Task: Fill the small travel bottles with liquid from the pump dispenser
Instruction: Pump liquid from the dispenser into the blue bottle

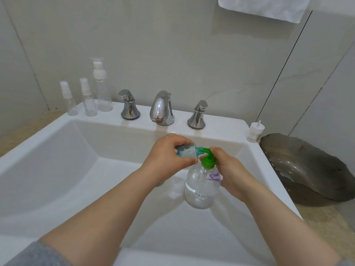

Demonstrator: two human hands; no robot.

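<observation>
White sink [57,169] fills the near view, set in a speckled beige surface [322,223]. Over the basin, the right hand [232,173] wraps the clear pump dispenser [199,189], 1 finger on its green pump head [208,162]. The dispenser is tilted, base toward the camera, nozzle pointing left. The left hand [169,152] pinches a small blue travel bottle [185,151], lying near-horizontal, long axis left-right, mouth at the nozzle. Grey dish [307,169] at right. Back ledge: chrome faucet [161,108], 2 handles [129,107], 3 clear spray bottles [89,100] at left, 1 white pump cap [255,132] at right. Pale tiled wall [192,45], white towel [265,6] above.

Left hand [167,156] pinching, right hand [232,174] gripping (both curled, close together).
</observation>
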